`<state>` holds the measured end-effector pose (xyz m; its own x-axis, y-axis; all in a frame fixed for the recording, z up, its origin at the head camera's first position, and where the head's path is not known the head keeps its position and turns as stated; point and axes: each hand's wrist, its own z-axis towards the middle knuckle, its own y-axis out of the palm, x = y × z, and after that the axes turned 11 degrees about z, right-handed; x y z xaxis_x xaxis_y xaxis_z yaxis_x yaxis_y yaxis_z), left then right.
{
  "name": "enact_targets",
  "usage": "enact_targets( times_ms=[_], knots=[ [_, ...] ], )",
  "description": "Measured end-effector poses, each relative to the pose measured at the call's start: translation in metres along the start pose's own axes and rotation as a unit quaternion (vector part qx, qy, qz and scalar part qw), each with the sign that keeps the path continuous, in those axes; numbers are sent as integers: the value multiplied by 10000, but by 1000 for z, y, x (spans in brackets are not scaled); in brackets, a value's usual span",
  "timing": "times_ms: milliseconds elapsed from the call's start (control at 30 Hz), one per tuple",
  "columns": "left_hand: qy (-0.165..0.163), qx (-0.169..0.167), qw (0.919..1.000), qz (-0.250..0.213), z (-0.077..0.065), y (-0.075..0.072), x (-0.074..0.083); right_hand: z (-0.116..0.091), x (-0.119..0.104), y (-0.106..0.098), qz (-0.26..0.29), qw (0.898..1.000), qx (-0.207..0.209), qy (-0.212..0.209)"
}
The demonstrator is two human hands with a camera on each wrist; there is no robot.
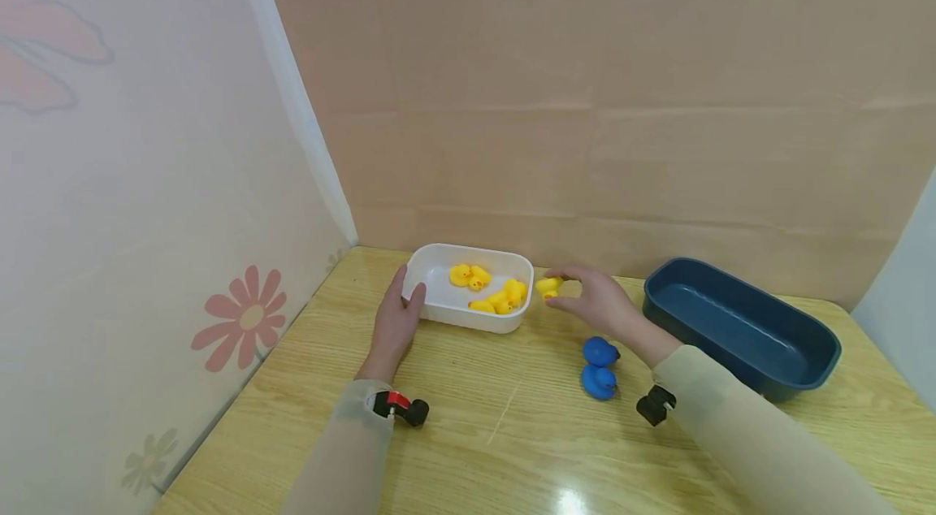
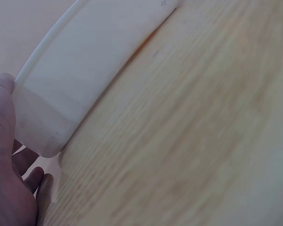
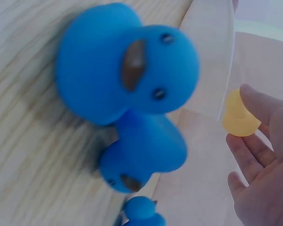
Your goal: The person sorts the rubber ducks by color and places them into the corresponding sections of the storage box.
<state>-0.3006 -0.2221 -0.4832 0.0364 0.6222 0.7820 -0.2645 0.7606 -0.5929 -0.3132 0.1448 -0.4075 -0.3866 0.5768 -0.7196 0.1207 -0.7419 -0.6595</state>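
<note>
My right hand (image 1: pixel 595 300) pinches a yellow rubber duck (image 1: pixel 548 286) between thumb and fingers, just off the right end of a white bin (image 1: pixel 468 315). The right wrist view also shows this duck (image 3: pixel 240 115) at the fingertips. Several yellow ducks (image 1: pixel 504 300) lie inside the bin, in a left and a right cluster. At the bin's left end, my left hand (image 1: pixel 395 324) holds the front corner, its thumb near the rim and the other fingers round the outside. The left wrist view shows the bin's outer wall (image 2: pixel 80 61) beside that hand (image 2: pixel 7 155).
Blue rubber ducks (image 1: pixel 600 381) sit on the wooden table (image 1: pixel 468 417) below my right hand; the right wrist view shows three, one large up close (image 3: pixel 94 66). A dark blue bin (image 1: pixel 738 320) stands at the right. Paper-covered wall (image 1: pixel 497 133) rises behind the table, flowered cloth (image 1: pixel 183 198) at left.
</note>
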Motion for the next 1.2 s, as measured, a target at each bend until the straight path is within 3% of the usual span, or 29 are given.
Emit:
enact_targets(
  times_ms=[333, 1200],
  knots=[
    [3, -34, 10000, 5, 1, 1, 0, 11, -17, 9, 322, 9991, -23, -269],
    [52, 14, 10000, -22, 4, 4, -3, 39, -29, 40, 349, 9993, -49, -132]
  ],
)
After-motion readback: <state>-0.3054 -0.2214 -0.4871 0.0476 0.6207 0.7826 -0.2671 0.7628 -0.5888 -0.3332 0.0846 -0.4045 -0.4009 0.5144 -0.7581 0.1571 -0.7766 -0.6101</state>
